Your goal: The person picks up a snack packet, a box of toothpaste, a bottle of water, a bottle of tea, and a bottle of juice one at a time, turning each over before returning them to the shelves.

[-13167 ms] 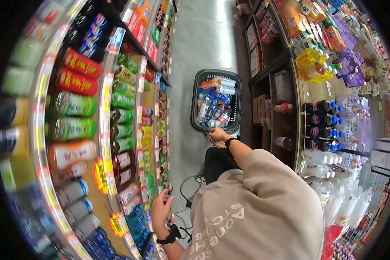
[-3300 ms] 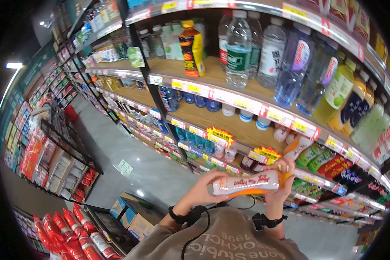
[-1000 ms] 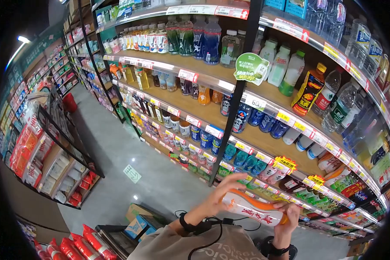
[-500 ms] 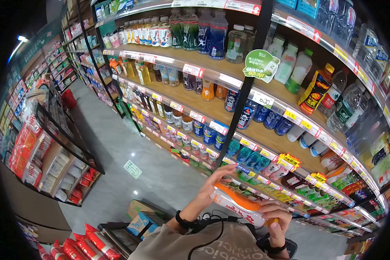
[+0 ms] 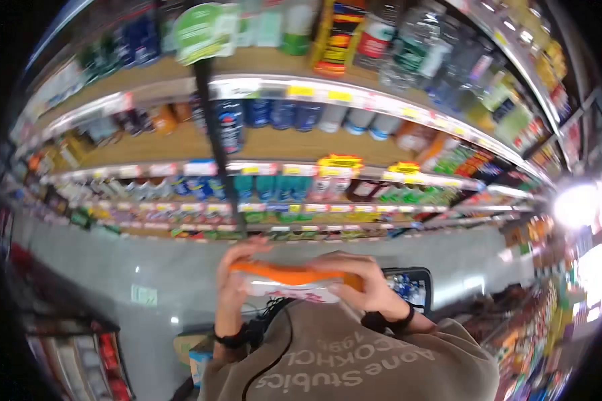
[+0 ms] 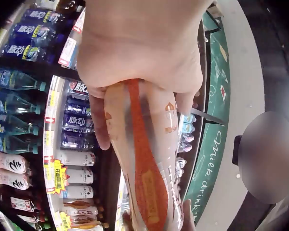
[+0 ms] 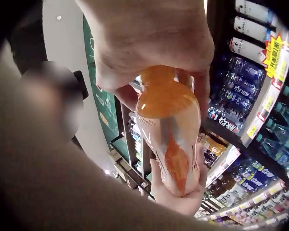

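Note:
A plastic drink bottle with a white label and an orange top side lies sideways between both hands, in front of the chest. My left hand cups its base end, fingers along its sides, as the left wrist view shows with the bottle below the palm. At the neck end my right hand grips the bottle around its orange cap area. In the right wrist view the orange neck of the bottle comes out from under the right hand, and the left hand holds the far end.
Shelves full of drink bottles run across the front. A black shopping basket with several bottles stands on the floor at the right. Low racks and boxes stand at the lower left.
Earlier my right hand was at the basket and my left by the shelf; later both held the bottle. Since half a second ago the view has swung right, bringing the basket into sight.

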{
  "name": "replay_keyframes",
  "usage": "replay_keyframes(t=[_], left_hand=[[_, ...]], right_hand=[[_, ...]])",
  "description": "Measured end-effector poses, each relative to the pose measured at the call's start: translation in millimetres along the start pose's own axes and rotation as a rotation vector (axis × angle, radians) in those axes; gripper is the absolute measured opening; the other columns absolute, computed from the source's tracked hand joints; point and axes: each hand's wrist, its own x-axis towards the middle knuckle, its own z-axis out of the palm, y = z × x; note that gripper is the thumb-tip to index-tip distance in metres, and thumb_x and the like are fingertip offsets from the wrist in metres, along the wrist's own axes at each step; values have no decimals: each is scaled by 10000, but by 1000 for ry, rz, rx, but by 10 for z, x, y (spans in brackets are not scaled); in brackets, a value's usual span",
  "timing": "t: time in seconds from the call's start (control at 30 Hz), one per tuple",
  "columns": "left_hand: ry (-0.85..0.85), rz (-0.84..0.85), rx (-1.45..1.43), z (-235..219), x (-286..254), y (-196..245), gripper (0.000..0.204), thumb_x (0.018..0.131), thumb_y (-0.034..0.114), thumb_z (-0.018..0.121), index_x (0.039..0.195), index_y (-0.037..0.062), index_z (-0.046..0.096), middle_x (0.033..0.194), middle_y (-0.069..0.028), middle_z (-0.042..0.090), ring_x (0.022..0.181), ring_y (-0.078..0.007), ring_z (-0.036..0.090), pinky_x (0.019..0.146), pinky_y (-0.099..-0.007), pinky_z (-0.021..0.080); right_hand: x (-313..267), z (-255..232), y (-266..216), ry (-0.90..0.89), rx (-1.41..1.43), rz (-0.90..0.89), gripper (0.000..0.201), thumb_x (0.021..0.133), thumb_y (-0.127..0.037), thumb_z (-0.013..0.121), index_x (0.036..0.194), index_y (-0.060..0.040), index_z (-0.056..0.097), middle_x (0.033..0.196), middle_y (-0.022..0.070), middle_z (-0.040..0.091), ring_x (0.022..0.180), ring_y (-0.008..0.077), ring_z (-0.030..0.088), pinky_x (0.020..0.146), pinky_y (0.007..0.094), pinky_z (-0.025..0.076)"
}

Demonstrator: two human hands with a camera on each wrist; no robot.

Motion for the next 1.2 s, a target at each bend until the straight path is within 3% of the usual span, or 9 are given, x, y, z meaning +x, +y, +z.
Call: replay_keyframes(t=[0.17, 0.23, 0.33, 0.5, 0.57, 0.67, 0.93, 1.13, 1.2], left_hand=[[-61, 175, 205, -212, -6, -149, 330, 938, 260, 657, 949, -70, 658, 1032, -219, 693, 992, -318, 664, 854, -429, 524], [-42, 141, 177, -220, 92, -130, 284, 938, 207, 650, 871, -70, 647, 1007, -223, 692, 970, -313, 662, 853, -412, 514], [95, -11, 99, -214, 211, -172, 256, 952, 181, 633, 875, -63, 644, 1002, -222, 687, 970, -312, 663, 873, -416, 511], [368, -365, -239, -70, 429, -354, 226, 989, 173, 589, 991, -49, 632, 1045, -210, 674, 1011, -313, 666, 925, -448, 513], [378, -525, -301, -30, 480, -479, 235, 998, 180, 581, 1043, -45, 625, 1075, -201, 670, 1032, -308, 667, 944, -447, 517], [160, -536, -175, 70, 528, -641, 307, 991, 206, 593, 1149, -55, 624, 1143, -186, 671, 1066, -274, 667, 959, -398, 514], [-438, -764, 220, 518, 873, -785, 616, 829, 43, 801, 1377, -47, 535, 1308, -122, 620, 1195, -153, 573, 1039, -301, 465], [-791, -741, 535, 1011, 1154, -940, 787, 732, 91, 900, 1414, 9, 515, 1316, -61, 610, 1211, -134, 543, 1054, -323, 450], [-747, -780, 459, 1122, 1116, -1143, 790, 704, 115, 923, 1389, 41, 535, 1314, -40, 609, 1234, -160, 553, 1057, -341, 451]], right_hand=[[52, 137, 281, -12, 93, 160, 475, 986, -219, 652, 1417, -41, 558, 1261, 108, 677, 930, 117, 664, 711, 289, 588], [38, 34, 206, -127, 358, 482, 465, 1003, -247, 631, 1415, -45, 558, 1292, 98, 659, 910, 100, 652, 677, 275, 590], [14, -100, 310, -71, 603, 412, 469, 1015, -270, 612, 1429, -59, 547, 1321, 104, 638, 891, 119, 661, 681, 256, 580], [65, -367, 356, -96, 874, 160, 792, 903, -119, 718, 1581, -102, 310, 1594, 105, 351, 1406, 244, 426, 1060, 397, 473], [37, -434, 485, -35, 782, 125, 868, 867, -55, 740, 1593, -111, 268, 1611, 101, 322, 1412, 250, 423, 1078, 401, 457], [-128, -483, 612, 125, 734, 203, 863, 854, 70, 713, 1577, -112, 278, 1627, 109, 294, 1420, 225, 413, 1089, 371, 444], [-356, -809, 907, 540, 661, 233, 566, 833, 81, 715, 1341, -38, 495, 1409, 163, 577, 1358, 224, 503, 1114, 355, 407], [-379, -1208, 872, 445, 430, 217, 727, 780, -2, 832, 1418, -43, 486, 1384, 127, 606, 1268, 222, 582, 1082, 380, 463], [-297, -1367, 864, 350, 216, 45, 793, 778, -63, 859, 1465, -58, 461, 1385, 101, 612, 1265, 215, 586, 1070, 395, 469]])
